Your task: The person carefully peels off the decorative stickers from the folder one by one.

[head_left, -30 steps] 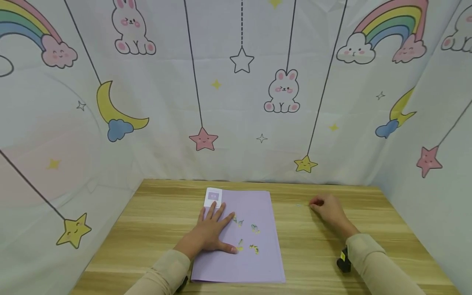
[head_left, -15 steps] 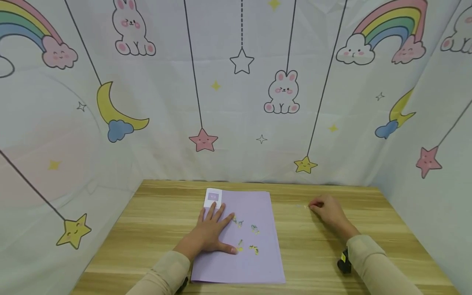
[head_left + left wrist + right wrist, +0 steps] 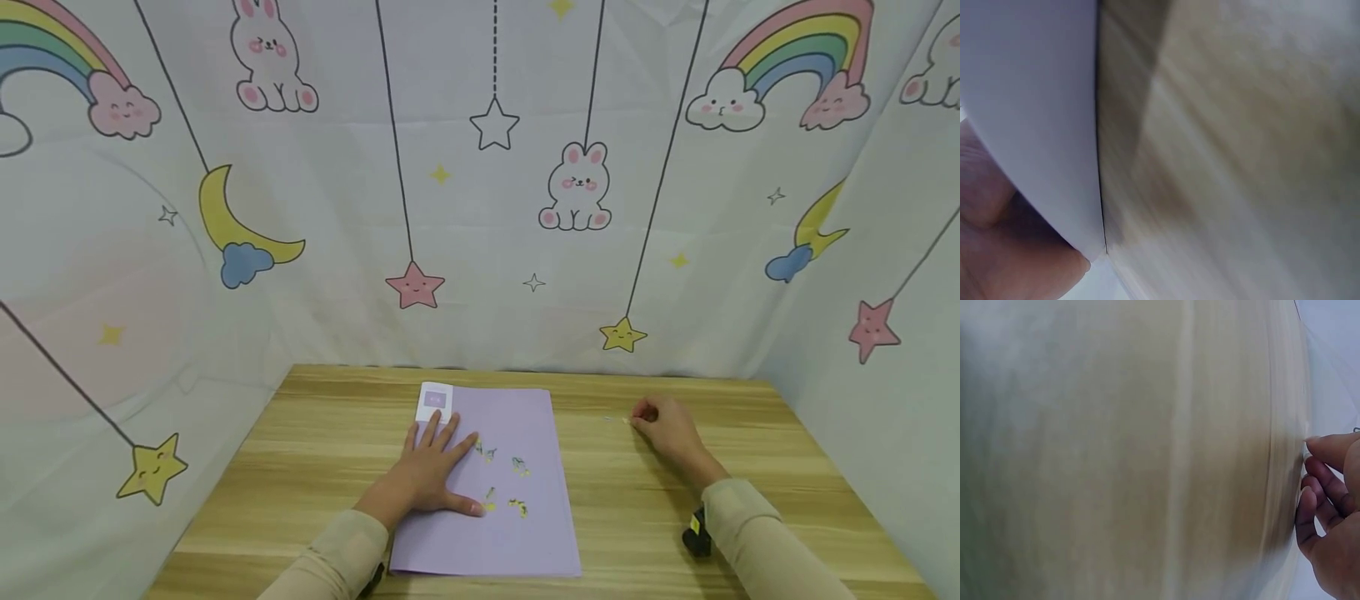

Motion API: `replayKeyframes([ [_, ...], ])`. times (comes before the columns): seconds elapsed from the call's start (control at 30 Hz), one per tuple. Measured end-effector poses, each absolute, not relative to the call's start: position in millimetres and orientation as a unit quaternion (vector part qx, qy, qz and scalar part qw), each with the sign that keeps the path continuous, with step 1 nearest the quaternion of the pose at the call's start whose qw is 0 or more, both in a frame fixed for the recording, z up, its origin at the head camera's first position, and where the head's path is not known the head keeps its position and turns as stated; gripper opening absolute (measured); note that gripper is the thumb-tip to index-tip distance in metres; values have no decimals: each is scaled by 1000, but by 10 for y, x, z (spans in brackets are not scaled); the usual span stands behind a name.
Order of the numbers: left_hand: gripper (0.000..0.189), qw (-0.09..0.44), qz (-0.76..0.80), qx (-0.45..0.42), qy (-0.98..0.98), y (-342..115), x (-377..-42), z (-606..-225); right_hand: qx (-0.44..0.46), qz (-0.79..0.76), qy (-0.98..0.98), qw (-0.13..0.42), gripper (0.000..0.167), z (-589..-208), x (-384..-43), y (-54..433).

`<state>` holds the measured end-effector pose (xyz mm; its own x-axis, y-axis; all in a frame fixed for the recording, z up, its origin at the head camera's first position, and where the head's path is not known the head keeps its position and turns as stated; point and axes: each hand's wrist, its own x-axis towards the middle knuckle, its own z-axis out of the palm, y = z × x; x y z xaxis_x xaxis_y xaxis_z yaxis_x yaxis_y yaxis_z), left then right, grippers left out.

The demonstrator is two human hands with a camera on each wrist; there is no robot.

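My left hand (image 3: 427,475) lies flat with spread fingers on a purple folded sheet or folder (image 3: 517,542). Its fingertips touch a white card (image 3: 435,400) with a small purple picture at the top left corner. Small green and yellow decorations, perhaps stickers, (image 3: 520,467) sit on the purple surface right of the thumb and forefinger. Out on the bare wood, my right hand (image 3: 670,429) pinches a tiny pale piece (image 3: 626,420) between thumb and forefinger, low at the table. Just left of it lies another tiny bluish piece (image 3: 607,418). Both pieces are too small to identify.
The wooden table (image 3: 315,450) extends on both sides of the purple sheet. A white cloth printed with rabbits, stars and rainbows (image 3: 465,333) hangs behind and on both sides. A black wrist camera (image 3: 697,533) sits beneath the right cuff.
A tiny pale piece has come into sight at the right fingertips, seen first half a second ago and now close against them. The left hand has stayed still on the purple sheet.
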<state>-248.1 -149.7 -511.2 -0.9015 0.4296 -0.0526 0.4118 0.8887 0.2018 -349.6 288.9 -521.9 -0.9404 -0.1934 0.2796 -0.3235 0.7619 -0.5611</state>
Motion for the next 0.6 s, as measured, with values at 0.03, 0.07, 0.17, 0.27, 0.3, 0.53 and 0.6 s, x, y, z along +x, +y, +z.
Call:
replayKeyframes([
  [0.03, 116, 48, 91, 216, 971, -1494, -2481, -5113, 133, 319, -933, 101, 7, -5220, -3493, 2892],
  [0.07, 117, 48, 89, 215, 971, -1493, -2482, -5117, 127, 324, -932, 97, 6, -5220, -3488, 2894],
  [0.17, 117, 47, 84, 214, 972, -1492, -2481, -5126, 109, 343, -929, 86, 4, -5221, -3479, 2899],
  [0.27, 117, 48, 82, 211, 973, -1494, -2481, -5135, 99, 355, -926, 75, 5, -5226, -3484, 2910],
  [0.3, 117, 48, 83, 211, 973, -1494, -2480, -5132, 98, 357, -926, 72, 5, -5229, -3488, 2916],
  [0.53, 116, 53, 86, 210, 972, -1488, -2472, -5103, 97, 364, -924, 65, 7, -5248, -3510, 2950],
  [0.6, 115, 52, 85, 211, 972, -1483, -2475, -5099, 96, 367, -923, 67, 8, -5253, -3510, 2961],
])
